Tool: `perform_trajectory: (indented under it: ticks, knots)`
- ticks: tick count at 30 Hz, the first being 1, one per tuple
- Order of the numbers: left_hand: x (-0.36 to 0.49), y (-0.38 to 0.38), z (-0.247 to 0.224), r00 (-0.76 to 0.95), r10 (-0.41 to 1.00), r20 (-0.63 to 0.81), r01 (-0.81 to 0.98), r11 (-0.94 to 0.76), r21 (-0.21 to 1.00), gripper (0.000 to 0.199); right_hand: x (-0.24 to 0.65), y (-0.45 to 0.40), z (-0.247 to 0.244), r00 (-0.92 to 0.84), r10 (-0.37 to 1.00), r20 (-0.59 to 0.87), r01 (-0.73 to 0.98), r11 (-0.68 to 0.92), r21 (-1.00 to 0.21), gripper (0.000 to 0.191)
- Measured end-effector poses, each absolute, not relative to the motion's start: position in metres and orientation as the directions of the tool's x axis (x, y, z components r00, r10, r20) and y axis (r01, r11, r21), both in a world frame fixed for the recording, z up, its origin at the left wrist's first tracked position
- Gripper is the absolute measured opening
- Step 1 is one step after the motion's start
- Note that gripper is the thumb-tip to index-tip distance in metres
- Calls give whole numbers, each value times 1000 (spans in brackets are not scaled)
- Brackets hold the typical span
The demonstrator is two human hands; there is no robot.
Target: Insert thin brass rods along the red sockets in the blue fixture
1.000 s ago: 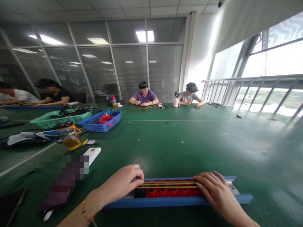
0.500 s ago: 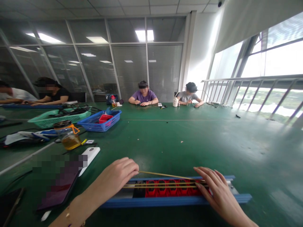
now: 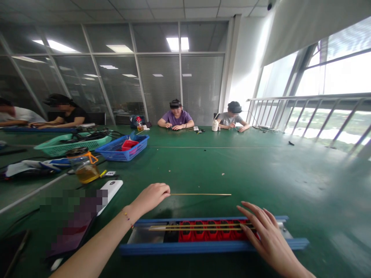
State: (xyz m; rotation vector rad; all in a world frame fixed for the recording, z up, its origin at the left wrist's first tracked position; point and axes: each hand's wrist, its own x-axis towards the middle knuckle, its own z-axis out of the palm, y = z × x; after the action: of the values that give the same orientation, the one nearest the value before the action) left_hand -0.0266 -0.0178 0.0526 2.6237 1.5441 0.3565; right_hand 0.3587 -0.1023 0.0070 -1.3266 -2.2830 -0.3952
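My left hand pinches one end of a thin wooden stick, which points to the right above the green table, beyond a long blue-sided tray. Two similar sticks lie lengthwise across the tray, over red holders with dark centres. At the tray's right end, my right hand is open with its fingers apart. Its thumb lies at the right ends of the two sticks, and the hand hides part of the tray there.
A phone and a white power bank lie to the left. Beyond them stand a jar of amber liquid, a blue basket and a green basket. Several people sit around the far side of the table.
My left hand has moved up and away from the tray, carrying one stick clear of the other two. My right hand has stayed nearly in place.
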Motion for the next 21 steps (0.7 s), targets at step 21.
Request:
perform_trajectory:
  ticks: [21]
  knots:
    - [10, -24, 71, 517, 855, 37, 771, -484, 414, 29, 354, -107, 19, -471, 804, 364, 848, 526, -63, 30]
